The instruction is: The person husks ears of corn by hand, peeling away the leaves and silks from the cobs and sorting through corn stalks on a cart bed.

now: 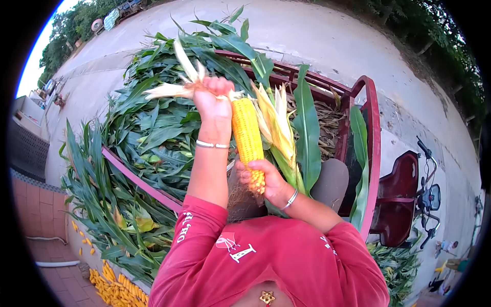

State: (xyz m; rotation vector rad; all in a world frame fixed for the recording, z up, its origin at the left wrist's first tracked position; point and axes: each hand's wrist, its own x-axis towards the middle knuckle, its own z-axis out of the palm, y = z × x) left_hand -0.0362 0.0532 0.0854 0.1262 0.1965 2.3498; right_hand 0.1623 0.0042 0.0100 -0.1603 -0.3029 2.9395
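Note:
A yellow ear of corn (246, 130), its kernels bare, is held tilted in front of my chest. My right hand (268, 181) wraps around its lower end, with some kernels showing past the fingers. Above, my left hand (214, 97) is a fist around pale corn husks (171, 91) and brown silk at the upper end of the ear; the husks stick out to the left and upward. Just right of the ear stands a corn stalk (291, 166) bearing another ear in dry, partly spread husk (276, 117), close to my right hand.
Green corn stalks (153, 123) are heaped around and over a red metal cart frame (372, 153). Peeled ears (117, 286) lie piled on the ground at lower left. A vehicle's dark red seat (399, 199) and handlebar (429, 197) stand at right.

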